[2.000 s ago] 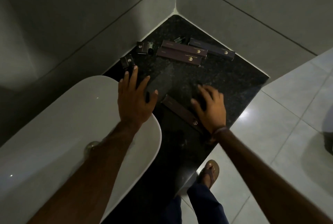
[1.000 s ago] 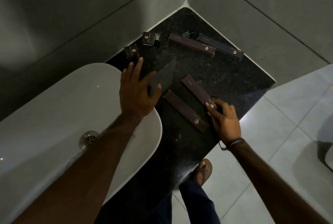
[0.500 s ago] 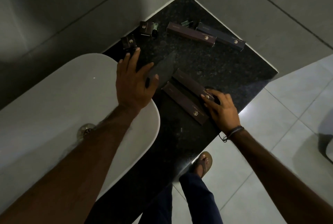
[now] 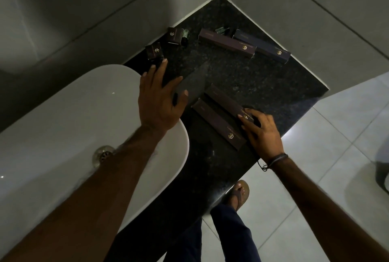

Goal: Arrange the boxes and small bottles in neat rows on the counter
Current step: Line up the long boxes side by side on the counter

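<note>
Left hand (image 4: 160, 101) lies flat, fingers spread, by the sink (image 4: 63, 135); right hand (image 4: 261, 133) grips a box (image 4: 225, 99) end, pairing it against its neighbour (image 4: 216, 123); next, probably, squaring the 2 ends flush.

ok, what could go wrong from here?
1. The right hand grips a long box beside the front box, which lies near the counter edge; a nudge could push it off onto the floor.
2. The left hand has its fingertips close to a small box by the sink; it may get knocked in.
</note>
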{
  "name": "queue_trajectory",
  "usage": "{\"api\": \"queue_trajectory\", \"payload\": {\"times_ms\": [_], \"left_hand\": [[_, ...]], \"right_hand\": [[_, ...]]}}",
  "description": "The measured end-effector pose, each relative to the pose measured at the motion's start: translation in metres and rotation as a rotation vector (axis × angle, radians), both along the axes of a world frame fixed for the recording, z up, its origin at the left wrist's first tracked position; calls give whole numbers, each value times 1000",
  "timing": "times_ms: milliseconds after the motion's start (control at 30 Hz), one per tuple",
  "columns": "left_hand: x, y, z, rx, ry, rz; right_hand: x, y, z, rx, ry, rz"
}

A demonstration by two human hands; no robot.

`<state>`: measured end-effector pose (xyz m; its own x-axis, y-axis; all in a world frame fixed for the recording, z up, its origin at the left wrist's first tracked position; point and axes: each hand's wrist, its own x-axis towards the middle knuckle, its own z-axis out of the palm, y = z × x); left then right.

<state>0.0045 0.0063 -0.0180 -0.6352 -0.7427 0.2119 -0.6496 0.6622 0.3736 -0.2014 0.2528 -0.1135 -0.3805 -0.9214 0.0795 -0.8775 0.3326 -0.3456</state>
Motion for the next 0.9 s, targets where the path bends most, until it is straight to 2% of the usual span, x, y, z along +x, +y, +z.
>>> {"api": "queue_trajectory", "payload": {"times_ms": [267, 400, 500, 600, 767, 900], "left_hand": [[0, -1, 1, 12, 4, -4], [0, -1, -1, 11, 41, -3], [-1, -1, -1, 16, 54, -6], [-1, 0, 1, 27, 51, -7], [-1, 0, -1, 32, 61, -7], [-1, -1, -3, 15, 96, -9]], "right_hand": [[1, 3, -3, -44, -22, -27], [-10, -5, 4, -186, -48, -239], [-33, -51, 17, -232, -95, -340], [-65, -114, 25, -133, -59, -306], [-111, -180, 24, 232, 171, -125], [-113, -169, 21, 275, 230, -117]]}}
